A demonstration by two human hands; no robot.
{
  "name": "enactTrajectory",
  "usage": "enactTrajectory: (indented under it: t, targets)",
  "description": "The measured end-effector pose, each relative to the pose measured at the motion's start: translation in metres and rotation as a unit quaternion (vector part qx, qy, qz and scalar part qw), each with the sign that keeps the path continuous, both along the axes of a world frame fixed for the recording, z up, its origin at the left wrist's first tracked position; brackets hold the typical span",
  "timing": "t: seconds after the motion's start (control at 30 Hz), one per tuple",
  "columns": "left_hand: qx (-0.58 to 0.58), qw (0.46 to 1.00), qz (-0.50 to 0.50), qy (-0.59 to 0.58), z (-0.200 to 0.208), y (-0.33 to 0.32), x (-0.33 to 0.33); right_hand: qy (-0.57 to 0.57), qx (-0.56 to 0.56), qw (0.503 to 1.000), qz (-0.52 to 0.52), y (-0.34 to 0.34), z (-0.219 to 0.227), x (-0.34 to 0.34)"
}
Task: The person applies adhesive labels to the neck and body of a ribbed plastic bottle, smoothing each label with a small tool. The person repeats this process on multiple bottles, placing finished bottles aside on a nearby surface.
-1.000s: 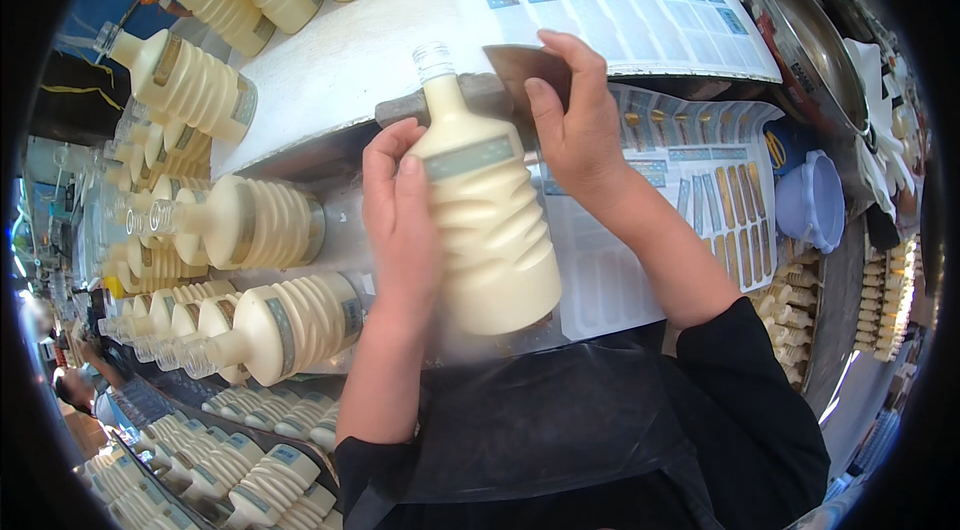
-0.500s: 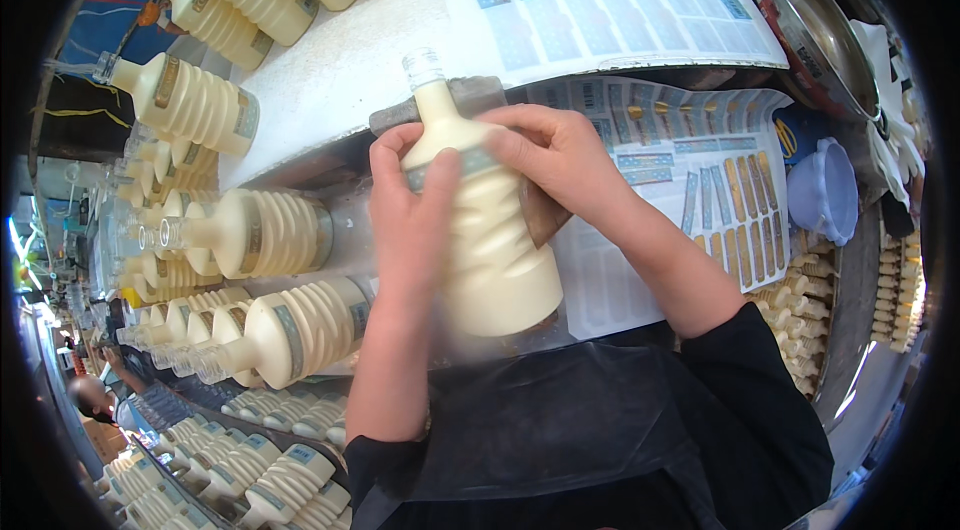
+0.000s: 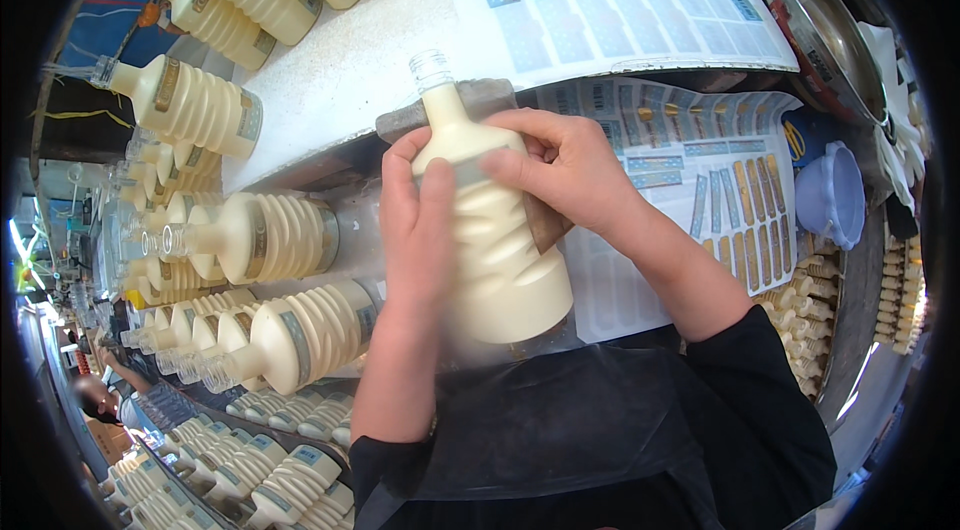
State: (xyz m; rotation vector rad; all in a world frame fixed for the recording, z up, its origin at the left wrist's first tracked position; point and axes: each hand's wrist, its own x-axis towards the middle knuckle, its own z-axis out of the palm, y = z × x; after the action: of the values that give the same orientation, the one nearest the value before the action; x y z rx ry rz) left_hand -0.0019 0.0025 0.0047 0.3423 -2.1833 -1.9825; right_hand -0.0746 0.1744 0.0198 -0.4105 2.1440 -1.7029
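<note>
“Fingers half curled, our left hand [image 3: 415, 230] wraps the near-left side of the cream bottle [image 3: 505, 280], thumb on its front. That bottle lies mid-frame, neck toward the top.”

“And our right hand [image 3: 568, 165]?”

“Nearly closed, a flat brown card [image 3: 545, 223] tucked beneath it, thumb on the blue-grey label [image 3: 467, 173]. How tightly the hidden fingers pinch the card, we can't tell.”

“How do we do this well?”

“We'd hold the bottle steady and smooth the label evenly along the curve, likely from the middle outward, so no crease or bubble forms.”

“What's around us?”

“Grey block [image 3: 400, 122] just beyond the bottle's shoulder, label sheet [image 3: 620, 290] right of centre, pale blue bucket [image 3: 832, 195] at the frame's right, other bottles [image 3: 290, 235] at the left.”
</note>
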Motion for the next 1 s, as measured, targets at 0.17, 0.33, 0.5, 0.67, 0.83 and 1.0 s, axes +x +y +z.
enactTrajectory:
  t: [0.17, 0.33, 0.5, 0.67, 0.83, 1.0]
  targets:
    - [0.112, 0.994, -0.015, 0.011, -0.006, -0.003, 0.002, -0.030, -0.068, 0.997, -0.016, -0.002, -0.015, -0.002]
    - [0.301, 0.953, 0.014, -0.039, 0.000, -0.004, 0.001, -0.009, -0.024, 1.000, -0.016, -0.002, -0.005, -0.001]
    - [0.215, 0.976, -0.023, -0.026, -0.003, -0.002, 0.004, 0.053, 0.096, 0.994, -0.011, -0.007, 0.011, 0.004]
    - [0.259, 0.965, -0.036, 0.018, -0.013, -0.006, 0.005, 0.010, -0.024, 1.000, -0.008, 0.001, -0.011, -0.003]
    - [0.327, 0.945, 0.003, -0.003, -0.009, -0.003, 0.007, -0.075, -0.151, 0.983, -0.065, 0.028, 0.003, -0.007]
    - [0.308, 0.951, -0.011, 0.004, -0.008, -0.001, 0.009, 0.206, 0.018, 0.972, -0.112, 0.014, 0.002, 0.016]
